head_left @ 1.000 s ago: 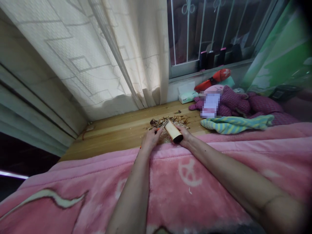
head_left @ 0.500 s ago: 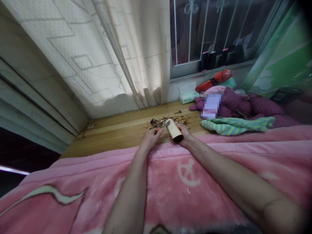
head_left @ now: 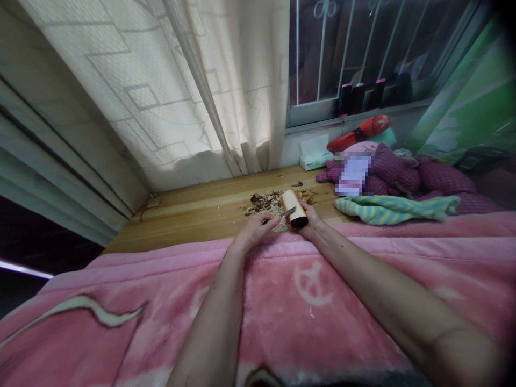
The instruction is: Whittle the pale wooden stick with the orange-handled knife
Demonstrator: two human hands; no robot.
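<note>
No words, brands or numbers legible anywhere. On the pink blanket (head_left: 342,333), a pale looping mark (head_left: 312,285), not readable as any letter. On the tissue pack (head_left: 316,160), green print too small to make out. On the pale rectangular panel (head_left: 353,176), only coarse pixel blocks.

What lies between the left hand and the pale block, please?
In the head view, a knife blade spans the gap from the left hand to the pale block; loose shavings show behind it.
</note>
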